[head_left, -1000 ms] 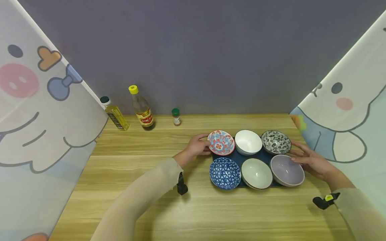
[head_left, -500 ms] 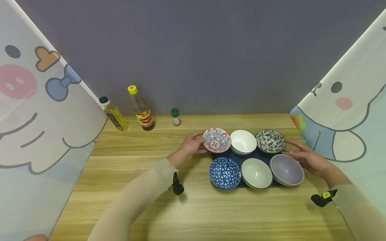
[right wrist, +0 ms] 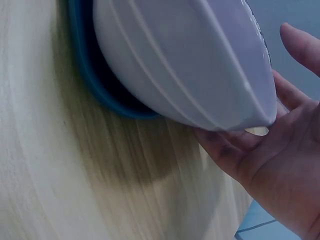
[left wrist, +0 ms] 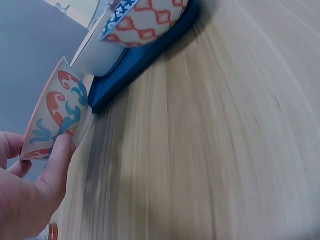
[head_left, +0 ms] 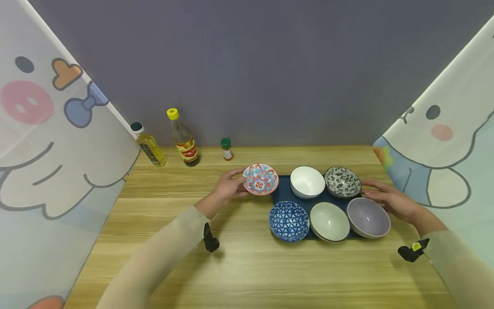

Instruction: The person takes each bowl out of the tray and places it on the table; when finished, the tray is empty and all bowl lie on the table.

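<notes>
My left hand pinches the red-and-blue patterned bowl by its left side, off to the left of the dark blue tray. In the left wrist view this bowl is tilted in the picture, fingers along its outer wall. On the tray's back row are a white bowl and a black-and-white floral bowl. The front row has a blue triangle-patterned bowl, a pale green-white bowl and a lavender bowl. My right hand, fingers extended, is beside the floral and lavender bowls.
At the back left of the wooden table stand an oil bottle, a yellow-capped sauce bottle and a small green-capped spice jar. A grey wall rises behind, with cartoon-printed panels on both sides.
My left hand has carried the patterned bowl leftward off the tray. The white and floral bowls have shifted left, and my right hand's fingers have moved slightly left with the floral bowl.
</notes>
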